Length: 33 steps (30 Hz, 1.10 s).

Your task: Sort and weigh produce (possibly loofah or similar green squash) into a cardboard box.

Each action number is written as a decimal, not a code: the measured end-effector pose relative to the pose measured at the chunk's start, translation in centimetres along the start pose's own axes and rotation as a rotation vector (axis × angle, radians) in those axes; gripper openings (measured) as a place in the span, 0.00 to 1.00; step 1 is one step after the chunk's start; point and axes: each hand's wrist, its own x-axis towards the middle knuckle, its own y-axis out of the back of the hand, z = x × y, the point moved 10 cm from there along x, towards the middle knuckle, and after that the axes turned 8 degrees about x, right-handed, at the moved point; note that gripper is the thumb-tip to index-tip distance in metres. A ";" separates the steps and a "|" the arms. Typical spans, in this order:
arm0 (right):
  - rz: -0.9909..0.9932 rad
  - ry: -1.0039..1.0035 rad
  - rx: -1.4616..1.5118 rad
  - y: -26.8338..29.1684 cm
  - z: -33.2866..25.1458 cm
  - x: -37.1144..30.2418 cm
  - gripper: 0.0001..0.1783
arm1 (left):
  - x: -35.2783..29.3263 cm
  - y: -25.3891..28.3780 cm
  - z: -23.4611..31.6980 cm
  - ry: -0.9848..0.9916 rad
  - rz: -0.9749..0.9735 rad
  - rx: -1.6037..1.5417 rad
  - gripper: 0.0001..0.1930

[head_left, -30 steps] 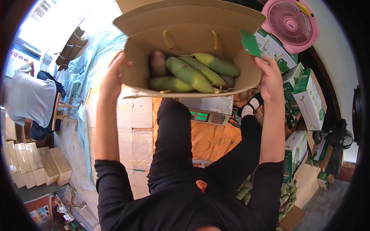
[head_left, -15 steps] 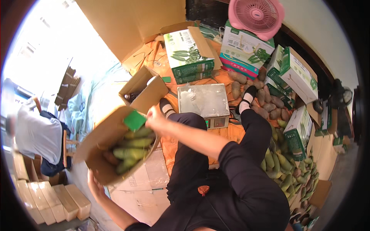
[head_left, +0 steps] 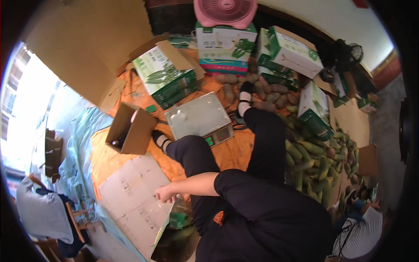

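Observation:
My right hand (head_left: 165, 193) is closed at the upper corner of an open cardboard box (head_left: 162, 251), gripping its edge. The box is low in the picture, beside my left thigh. Inside lie green radishes (head_left: 176, 239), dim and blurred, below a green patch (head_left: 176, 220) near the rim. My left hand is out of view. A sealed flat carton (head_left: 135, 192) lies just left of my right hand. Between my feet stands a weighing scale (head_left: 198, 117) with a pale metal top, bearing nothing, and a lit green display.
A small open box (head_left: 139, 133) stands left of my foot. Printed cartons (head_left: 163, 74) and a pink fan (head_left: 227, 11) are at the back. Brown tubers (head_left: 279, 97) and heaped green radishes (head_left: 321, 168) lie right. A striped garment (head_left: 360, 231) shows at lower right.
The box of radishes has come down and toward my body, with my right hand at its edge. My left hand has left the picture. The view has turned rightward.

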 end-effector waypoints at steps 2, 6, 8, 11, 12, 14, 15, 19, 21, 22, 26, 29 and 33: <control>0.151 0.064 -0.122 4.1 -0.9 -0.4 0.14 | 0.2 -4.2 1.9 -0.084 -0.054 0.053 0.15; 0.382 0.424 0.080 7.3 -5.9 -4.3 0.12 | -0.4 -6.3 6.2 -0.275 -0.064 0.114 0.15; 0.234 0.407 0.198 7.5 -8.3 -7.8 0.11 | -1.0 -7.1 8.2 -0.371 -0.058 0.135 0.16; 0.230 0.667 0.249 11.5 -12.2 -15.4 0.09 | -2.6 -8.8 11.5 -0.522 -0.050 0.168 0.16; 0.279 0.707 0.323 14.3 -12.4 -18.4 0.08 | -3.2 -10.0 12.7 -0.575 -0.057 0.181 0.16; 0.486 0.827 0.242 19.6 -12.5 -25.1 0.09 | -4.7 -11.1 14.8 -0.677 -0.050 0.204 0.16; 0.580 0.773 0.312 22.3 -11.2 -28.1 0.09 | -5.5 -11.9 16.0 -0.731 -0.052 0.213 0.16; 0.962 0.760 0.352 30.5 -5.3 -40.6 0.10 | -9.1 -14.5 20.2 -0.945 -0.034 0.243 0.17; 1.204 0.791 0.352 33.4 -1.1 -46.9 0.10 | -11.3 -16.5 21.8 -1.048 -0.034 0.251 0.17; 1.285 0.807 0.356 34.6 1.5 -49.5 0.10 | -12.5 -17.5 22.4 -1.098 -0.034 0.255 0.17; 1.621 0.767 0.450 36.5 12.3 -58.9 0.10 | -17.7 -21.4 24.7 -1.307 -0.026 0.267 0.18; 1.904 0.631 0.577 35.8 21.8 -64.2 0.10 | -21.8 -25.0 25.5 -1.460 -0.020 0.268 0.18; 2.357 0.509 0.673 33.8 38.5 -72.1 0.13 | -31.5 -40.9 21.9 -1.319 -0.359 0.579 0.19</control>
